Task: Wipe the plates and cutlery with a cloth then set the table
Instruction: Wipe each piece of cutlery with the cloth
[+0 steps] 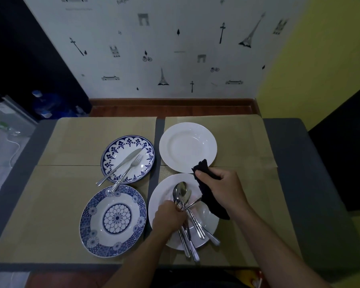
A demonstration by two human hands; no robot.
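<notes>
**Both hands busy over the lower white plate**

Your left hand (168, 217) is curled round a bundle of cutlery (183, 197) just right of the frame's centre. The spoon bowls point up the frame and the handles fan out past the lower edge of the near white plate (156, 201).

Your right hand (219, 188) grips a dark cloth (213, 207), bunched in closed fingers at that plate's upper right rim.

A second white plate (187, 146) sits directly above. To the left, a blue-rimmed plate (121, 144) carries a knife (121, 164) and a fork (131, 165). Below it lies a blue patterned plate (88, 225), and the fork's handle reaches its rim. All four plates rest on tan placemats (71, 183).
</notes>
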